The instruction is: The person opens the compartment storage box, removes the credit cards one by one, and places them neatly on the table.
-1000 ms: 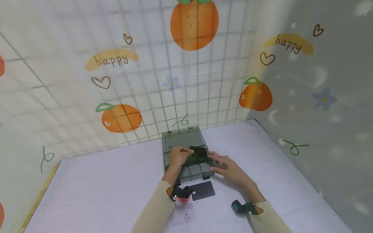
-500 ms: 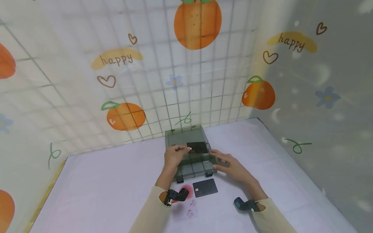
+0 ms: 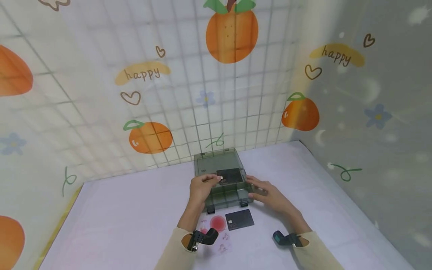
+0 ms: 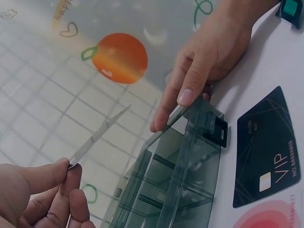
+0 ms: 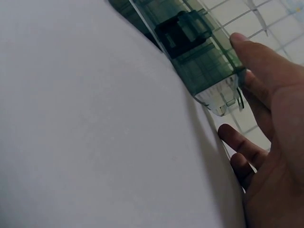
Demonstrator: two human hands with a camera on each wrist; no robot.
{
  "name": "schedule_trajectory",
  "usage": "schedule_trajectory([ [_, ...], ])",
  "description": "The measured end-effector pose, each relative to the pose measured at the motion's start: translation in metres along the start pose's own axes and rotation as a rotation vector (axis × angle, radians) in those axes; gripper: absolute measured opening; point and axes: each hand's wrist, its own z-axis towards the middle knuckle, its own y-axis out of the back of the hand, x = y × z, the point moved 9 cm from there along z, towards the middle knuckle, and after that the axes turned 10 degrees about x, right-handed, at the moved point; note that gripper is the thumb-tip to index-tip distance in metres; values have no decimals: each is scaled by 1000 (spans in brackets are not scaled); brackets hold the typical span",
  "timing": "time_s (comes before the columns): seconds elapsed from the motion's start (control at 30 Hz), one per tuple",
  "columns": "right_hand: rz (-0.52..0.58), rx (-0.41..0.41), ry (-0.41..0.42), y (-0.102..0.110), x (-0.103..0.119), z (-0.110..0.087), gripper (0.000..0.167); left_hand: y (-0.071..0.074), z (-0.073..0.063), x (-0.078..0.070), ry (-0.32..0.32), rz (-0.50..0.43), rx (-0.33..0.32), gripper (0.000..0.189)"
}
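Note:
My left hand point(image 3: 200, 191) pinches a black VIP card point(image 3: 231, 176) by its left end between thumb and fingers. The card is over the back of the opened, see-through green compartment box point(image 3: 227, 200), and the left wrist view shows this card point(image 4: 99, 137) nearly edge-on. My right hand point(image 3: 271, 195) is at the box's right side. In the right wrist view, its thumb is right at the top edge of the box point(image 5: 194, 52), and the other fingers are loosely bent beside the corner.
Another black VIP card point(image 3: 239, 219) lies flat on the white tabletop point(image 3: 135, 217) in front of the box. Left of it is a pale card with a red circle point(image 3: 217, 224). Behind the box hangs a patterned curtain point(image 3: 182, 112); its grey side point(image 3: 378, 150) runs along the right.
The held card has lifted a little and shifted left relative to the box, its face levelled out. My left forearm has drawn left, uncovering the pale card. The right hand stays beside the box.

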Motion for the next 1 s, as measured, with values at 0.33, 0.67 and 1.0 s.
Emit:
schedule_trajectory([
  [0.33, -9, -9, 6, 0, 2, -2, 61, -2, -16, 3, -26, -33, 30, 28],
  [0.67, 10, -2, 4, 1, 2, -1, 63, -4, -31, 12, -12, -72, 42, 31],
  [1.0, 13, -1, 4, -1, 1, 1, 62, -3, -43, 12, -18, -118, 34, 29],
])
